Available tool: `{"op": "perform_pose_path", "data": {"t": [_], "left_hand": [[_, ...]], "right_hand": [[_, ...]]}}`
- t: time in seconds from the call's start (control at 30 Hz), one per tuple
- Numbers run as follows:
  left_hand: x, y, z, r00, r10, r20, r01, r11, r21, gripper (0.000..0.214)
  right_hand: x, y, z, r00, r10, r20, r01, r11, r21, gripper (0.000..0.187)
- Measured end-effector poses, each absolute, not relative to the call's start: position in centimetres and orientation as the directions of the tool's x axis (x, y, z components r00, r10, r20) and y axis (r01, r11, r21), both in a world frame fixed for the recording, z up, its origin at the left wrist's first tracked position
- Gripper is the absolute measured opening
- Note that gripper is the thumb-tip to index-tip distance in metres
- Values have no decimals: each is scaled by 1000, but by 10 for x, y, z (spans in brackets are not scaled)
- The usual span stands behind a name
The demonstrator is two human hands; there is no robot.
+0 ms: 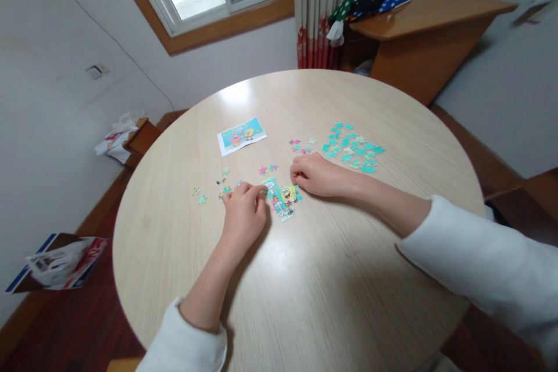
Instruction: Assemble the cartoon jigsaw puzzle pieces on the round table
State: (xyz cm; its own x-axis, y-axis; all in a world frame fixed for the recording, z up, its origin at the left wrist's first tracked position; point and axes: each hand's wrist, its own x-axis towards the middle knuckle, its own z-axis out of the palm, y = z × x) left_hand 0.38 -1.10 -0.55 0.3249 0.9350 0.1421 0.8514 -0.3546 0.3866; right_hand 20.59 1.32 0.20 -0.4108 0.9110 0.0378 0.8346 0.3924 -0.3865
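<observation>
A partly joined jigsaw puzzle (279,200) lies on the table, showing a tall pale-green cartoon figure and a yellow square one. My left hand (244,209) rests at its left side, fingers curled, with the thumb and index finger by its edge. Small loose jigsaw pieces (225,190) lie partly under that hand's other fingers. Just above the puzzle's right side is my right hand (316,174), its fingers closed together and pointing left. Whatever either hand may be holding is hidden. Two pink and teal pieces (263,171) sit between the hands, slightly farther back.
A spread of mostly teal jigsaw pieces (353,148) covers the table's right rear. Several pink pieces (295,142) lie left of it. The printed reference picture (242,135) is at the back left of the round table (305,302). Behind stands a wooden cabinet (436,11).
</observation>
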Motion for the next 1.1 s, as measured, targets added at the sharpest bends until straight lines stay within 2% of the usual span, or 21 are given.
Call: {"op": "perform_pose_path", "data": {"t": [0.53,0.7,0.8,0.9,1.1], "left_hand": [[3,-10,-8,341,935,94,851,-349,392,37],[2,-8,-8,336,931,145,832,-365,417,33],[-8,3,-5,260,933,248,823,-349,448,28],[-29,20,1,81,934,347,815,-263,517,22],[-76,45,5,-149,904,401,806,-124,578,18]], "right_hand": [[205,12,3,-413,910,37,836,395,-382,24],[206,12,4,-419,907,40,826,400,-397,24],[206,12,6,-411,911,37,823,388,-416,24],[207,13,7,-399,916,50,814,379,-441,24],[207,13,6,-367,925,102,799,369,-475,22]]}}
